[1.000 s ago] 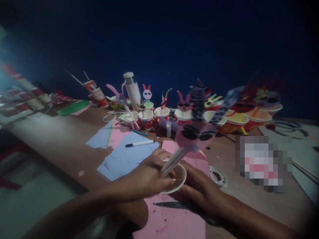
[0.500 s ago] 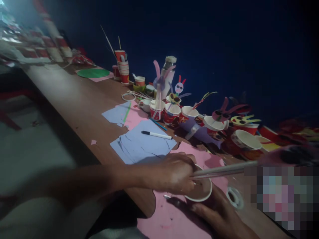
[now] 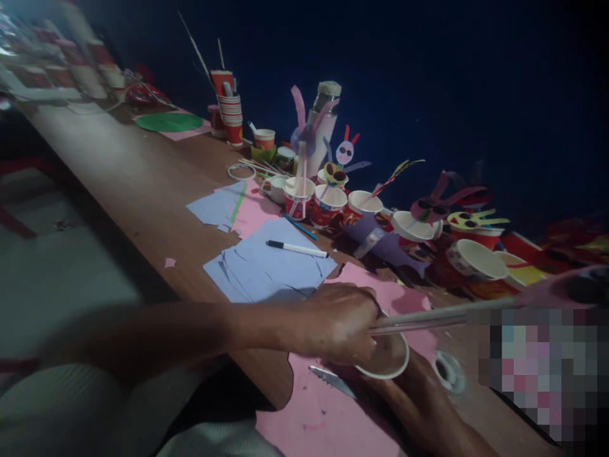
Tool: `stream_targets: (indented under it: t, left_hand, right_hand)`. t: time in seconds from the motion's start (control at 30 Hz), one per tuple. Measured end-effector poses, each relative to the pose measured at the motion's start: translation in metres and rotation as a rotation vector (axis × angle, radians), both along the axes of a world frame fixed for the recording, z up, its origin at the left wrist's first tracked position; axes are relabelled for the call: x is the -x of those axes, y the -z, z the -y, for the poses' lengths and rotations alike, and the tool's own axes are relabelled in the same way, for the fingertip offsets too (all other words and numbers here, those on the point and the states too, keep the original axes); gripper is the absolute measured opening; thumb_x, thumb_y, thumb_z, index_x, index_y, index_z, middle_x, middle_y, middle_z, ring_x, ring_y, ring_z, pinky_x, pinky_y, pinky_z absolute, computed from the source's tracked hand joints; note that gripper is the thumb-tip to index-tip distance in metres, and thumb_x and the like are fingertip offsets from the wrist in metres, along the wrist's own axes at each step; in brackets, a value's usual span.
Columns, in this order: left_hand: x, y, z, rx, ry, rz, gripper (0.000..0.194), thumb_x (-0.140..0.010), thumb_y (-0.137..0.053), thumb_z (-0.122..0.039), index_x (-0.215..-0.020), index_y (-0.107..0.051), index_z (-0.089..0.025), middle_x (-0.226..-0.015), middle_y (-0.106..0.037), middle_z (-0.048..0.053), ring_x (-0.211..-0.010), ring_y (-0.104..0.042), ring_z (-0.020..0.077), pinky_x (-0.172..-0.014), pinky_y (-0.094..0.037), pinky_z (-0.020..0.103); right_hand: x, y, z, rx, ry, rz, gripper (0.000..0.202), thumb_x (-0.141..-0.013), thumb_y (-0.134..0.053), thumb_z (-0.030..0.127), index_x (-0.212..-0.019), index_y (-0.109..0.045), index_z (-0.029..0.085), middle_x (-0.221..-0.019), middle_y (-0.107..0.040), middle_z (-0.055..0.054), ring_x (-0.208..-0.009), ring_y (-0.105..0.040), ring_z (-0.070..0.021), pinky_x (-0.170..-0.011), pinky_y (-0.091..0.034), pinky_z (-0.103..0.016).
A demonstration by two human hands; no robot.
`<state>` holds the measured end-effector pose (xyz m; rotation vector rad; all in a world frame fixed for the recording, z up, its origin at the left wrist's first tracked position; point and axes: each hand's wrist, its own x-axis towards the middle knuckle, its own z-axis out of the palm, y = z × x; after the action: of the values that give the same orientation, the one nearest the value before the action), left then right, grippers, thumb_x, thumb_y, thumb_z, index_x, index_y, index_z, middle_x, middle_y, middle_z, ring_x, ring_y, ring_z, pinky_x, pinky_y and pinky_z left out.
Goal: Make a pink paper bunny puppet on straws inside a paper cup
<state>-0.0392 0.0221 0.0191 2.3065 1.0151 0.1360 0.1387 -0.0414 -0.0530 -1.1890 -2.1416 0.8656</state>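
Observation:
My left hand [image 3: 340,322] reaches across from the left, its fingers closed at the mouth of a paper cup [image 3: 384,363]. From those fingers a pale stick [image 3: 442,317] extends to the right, toward a pink paper head with a dark eye patch [image 3: 566,289]. My right hand [image 3: 412,387] wraps the cup from below and the right. The cup is tilted, and the fingertips under it are partly hidden. A scissor blade [image 3: 332,381] shows beside the cup over pink paper [image 3: 328,419]; whether the scissors touch my right hand I cannot tell.
A black-capped marker [image 3: 297,249] lies on blue paper [image 3: 252,273]. Several decorated cups [image 3: 328,206] line the wall side, near a white bottle [image 3: 323,136]. A tape roll [image 3: 448,371] lies right of my hands. Stacked cups [image 3: 229,111] stand farther back. The lower right is pixelated.
The view has shifted slightly. Both hands stay at the cup, with the stick still in my left hand. More of the scissor blade shows now.

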Motion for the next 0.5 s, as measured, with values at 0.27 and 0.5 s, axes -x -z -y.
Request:
stream_targets:
  t: [0.27,0.5]
  left_hand:
    - [-0.003,0.0063,-0.0028,0.077,-0.03,0.081,0.025,-0.062,-0.057,-0.028,-0.085,-0.061,-0.018,-0.085,-0.065,0.005,-0.077,-0.06,0.0205,-0.063,-0.045,0.026]
    - [-0.0034,0.001,0.0008,0.108,-0.055,0.068,0.018,-0.066,-0.053,-0.023,-0.081,-0.061,-0.019,-0.087,-0.065,0.003,-0.078,-0.059,0.0179,-0.067,-0.045,0.024]
  right_hand:
    - [0.0021,-0.0035,-0.0005,-0.019,0.024,0.048,0.036,-0.082,-0.05,0.028,-0.117,-0.045,0.023,-0.1,-0.063,-0.007,-0.087,-0.06,-0.0239,-0.073,-0.049,-0.031]
    - [0.0034,-0.0049,-0.0012,-0.046,0.018,0.08,0.036,-0.083,-0.048,0.03,-0.118,-0.044,0.023,-0.098,-0.063,-0.007,-0.086,-0.06,-0.0229,-0.074,-0.048,-0.03]
